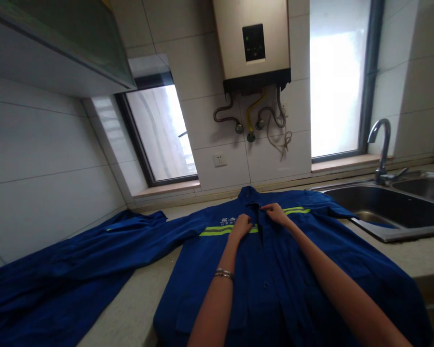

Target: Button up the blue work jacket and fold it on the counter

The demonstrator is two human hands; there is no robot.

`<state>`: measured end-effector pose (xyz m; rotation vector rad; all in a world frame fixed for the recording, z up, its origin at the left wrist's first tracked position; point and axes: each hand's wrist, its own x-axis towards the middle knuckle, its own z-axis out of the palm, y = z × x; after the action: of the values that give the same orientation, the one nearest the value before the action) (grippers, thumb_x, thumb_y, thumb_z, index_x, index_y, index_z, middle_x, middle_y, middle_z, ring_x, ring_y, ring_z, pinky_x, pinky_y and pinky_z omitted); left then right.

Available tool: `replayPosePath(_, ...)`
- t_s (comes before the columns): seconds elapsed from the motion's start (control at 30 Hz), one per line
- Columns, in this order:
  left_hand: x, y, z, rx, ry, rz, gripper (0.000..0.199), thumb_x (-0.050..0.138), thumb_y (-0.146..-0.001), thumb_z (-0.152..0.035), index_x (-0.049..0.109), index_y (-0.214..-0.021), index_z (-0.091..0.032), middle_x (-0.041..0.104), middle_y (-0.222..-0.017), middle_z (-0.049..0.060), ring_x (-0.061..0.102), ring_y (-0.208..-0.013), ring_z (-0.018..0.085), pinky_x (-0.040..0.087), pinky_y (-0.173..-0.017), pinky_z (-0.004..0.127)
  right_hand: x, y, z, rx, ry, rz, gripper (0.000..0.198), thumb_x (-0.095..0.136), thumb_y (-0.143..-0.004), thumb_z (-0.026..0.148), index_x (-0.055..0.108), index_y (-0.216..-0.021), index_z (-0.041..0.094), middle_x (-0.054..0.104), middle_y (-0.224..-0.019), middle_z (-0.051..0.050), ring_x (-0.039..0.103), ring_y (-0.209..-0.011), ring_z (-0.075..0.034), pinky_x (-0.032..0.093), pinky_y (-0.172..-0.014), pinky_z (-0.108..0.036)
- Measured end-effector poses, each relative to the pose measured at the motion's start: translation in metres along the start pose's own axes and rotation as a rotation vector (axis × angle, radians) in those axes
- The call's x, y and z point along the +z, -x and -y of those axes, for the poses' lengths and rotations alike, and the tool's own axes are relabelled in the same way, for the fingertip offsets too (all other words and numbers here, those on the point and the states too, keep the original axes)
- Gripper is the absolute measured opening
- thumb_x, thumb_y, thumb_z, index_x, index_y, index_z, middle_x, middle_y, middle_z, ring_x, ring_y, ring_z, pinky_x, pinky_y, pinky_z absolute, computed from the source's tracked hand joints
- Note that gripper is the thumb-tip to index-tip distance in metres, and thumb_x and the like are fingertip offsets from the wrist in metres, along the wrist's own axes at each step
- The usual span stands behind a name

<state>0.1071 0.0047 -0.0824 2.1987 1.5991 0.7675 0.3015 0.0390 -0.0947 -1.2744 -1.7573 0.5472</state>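
Observation:
A blue work jacket (217,270) with yellow-green reflective stripes and a white chest logo lies spread on the counter, its collar toward the wall. My left hand (243,225), below a wrist with a silver bracelet, is closed on the front edge of the jacket beside the stripe. Slightly higher and to the right, my right hand (276,213) pinches the opposite front edge near the collar. A dark gap runs between the two front edges there. The fingertips of both hands are partly hidden.
Blue folded clothing (58,274) lies at the left under the jacket's sleeve. One sleeve reaches the rim of the steel sink (394,236) at the right, below a faucet (383,149). A water heater (255,43) with pipes hangs on the tiled wall, above the counter (137,294).

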Motion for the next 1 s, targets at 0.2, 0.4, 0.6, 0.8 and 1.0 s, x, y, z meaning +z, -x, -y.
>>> replayPosePath(0.2,0.009,0.006,-0.005,0.101,-0.233,0.074,0.014,0.053,-0.074,-0.008,0.066,-0.076,-0.012,0.066,-0.087,0.01,0.059,-0.089,0.018,0.04,-0.08,0.024,0.006,0.001,-0.003,0.007,-0.002,0.05,0.038,0.045,-0.068,0.011,0.072,-0.093,0.015,0.071,-0.076,-0.002,0.057,-0.057,-0.013,0.046,-0.059,-0.021)
replayPosePath(0.4,0.017,0.006,-0.011,0.176,-0.346,0.028,0.015,0.051,-0.079,-0.013,0.064,-0.086,-0.01,0.061,-0.103,0.017,0.051,-0.107,0.024,0.033,-0.093,0.033,0.013,0.002,-0.002,0.004,0.008,0.027,0.037,0.045,-0.067,0.011,0.073,-0.09,0.016,0.071,-0.079,-0.003,0.058,-0.059,-0.013,0.045,-0.058,-0.021)
replayPosePath(0.6,0.019,-0.002,-0.009,0.162,-0.317,-0.06,0.024,0.04,-0.087,-0.02,0.061,-0.093,-0.011,0.063,-0.094,0.017,0.056,-0.098,0.026,0.034,-0.09,0.039,0.014,0.001,0.001,-0.036,-0.045,-0.02,0.041,0.042,-0.068,0.013,0.072,-0.096,0.015,0.07,-0.091,-0.004,0.063,-0.073,-0.016,0.049,-0.069,-0.024)
replayPosePath(0.8,0.033,-0.008,-0.003,0.122,-0.097,-0.173,0.026,0.037,-0.087,-0.016,0.063,-0.088,-0.014,0.066,-0.089,0.011,0.06,-0.087,0.02,0.039,-0.079,0.03,0.023,0.003,0.002,-0.071,-0.073,-0.008,0.039,0.041,-0.069,0.013,0.072,-0.094,0.016,0.071,-0.09,-0.004,0.064,-0.079,-0.018,0.05,-0.075,-0.027)
replayPosePath(1.0,0.038,-0.016,0.011,0.097,0.213,-0.224,0.023,0.044,-0.079,-0.012,0.066,-0.086,-0.015,0.068,-0.085,0.005,0.061,-0.077,0.015,0.043,-0.069,0.024,0.03,0.005,0.001,-0.094,-0.058,0.013,0.035,0.044,-0.072,0.013,0.073,-0.091,0.019,0.07,-0.091,-0.003,0.064,-0.084,-0.018,0.048,-0.08,-0.028)
